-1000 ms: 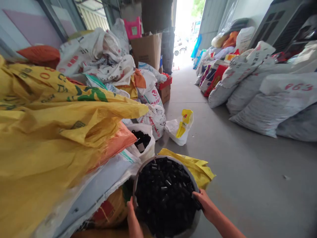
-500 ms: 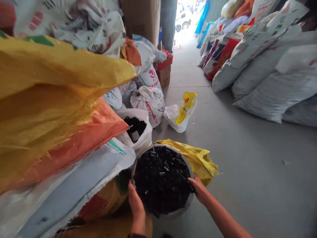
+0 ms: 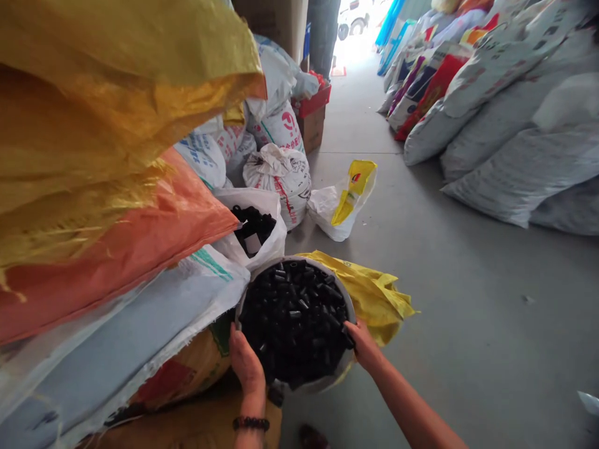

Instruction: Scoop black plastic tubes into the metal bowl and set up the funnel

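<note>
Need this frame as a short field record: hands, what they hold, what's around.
left hand: grips the near-left rim of the basin
right hand: grips the basin's right rim
basin: round, pale, full of black tubes
under basin: yellow sack, crumpled on the floor
beyond basin: open white bag with more black pieces
left side: stacked yellow, orange and white sacks
right side: white sacks along the wall
wrist: bead bracelet on the left
</note>
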Available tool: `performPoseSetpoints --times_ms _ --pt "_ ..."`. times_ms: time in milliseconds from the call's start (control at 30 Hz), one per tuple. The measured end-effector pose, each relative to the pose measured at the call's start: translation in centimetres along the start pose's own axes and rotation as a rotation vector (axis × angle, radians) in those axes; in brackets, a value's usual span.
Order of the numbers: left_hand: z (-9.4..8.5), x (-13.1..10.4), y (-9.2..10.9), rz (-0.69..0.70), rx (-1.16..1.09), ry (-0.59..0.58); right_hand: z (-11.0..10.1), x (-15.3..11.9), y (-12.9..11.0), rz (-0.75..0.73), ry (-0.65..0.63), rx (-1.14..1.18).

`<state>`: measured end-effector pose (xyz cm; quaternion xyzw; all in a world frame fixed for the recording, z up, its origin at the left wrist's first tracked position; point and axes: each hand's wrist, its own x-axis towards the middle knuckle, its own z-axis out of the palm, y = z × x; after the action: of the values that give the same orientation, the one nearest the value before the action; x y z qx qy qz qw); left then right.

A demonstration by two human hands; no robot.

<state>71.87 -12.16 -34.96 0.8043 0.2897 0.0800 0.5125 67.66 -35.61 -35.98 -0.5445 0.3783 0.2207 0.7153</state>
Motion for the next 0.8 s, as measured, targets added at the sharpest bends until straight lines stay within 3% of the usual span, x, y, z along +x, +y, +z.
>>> performPoseSetpoints --times_ms 300,633,800 --pt "-0.1 1.8 0.1 0.103 0.132 0.069 1.8 2.5 0.7 -0.038 0.006 0.066" --pt "1.1 2.0 0.3 0.328 0.309 0.096 2.6 2.9 0.5 -0.094 0.061 0.019" --pt "1.1 2.0 0.0 0.367 0.318 0.099 2.7 3.1 0.6 -0.131 0.078 0.0"
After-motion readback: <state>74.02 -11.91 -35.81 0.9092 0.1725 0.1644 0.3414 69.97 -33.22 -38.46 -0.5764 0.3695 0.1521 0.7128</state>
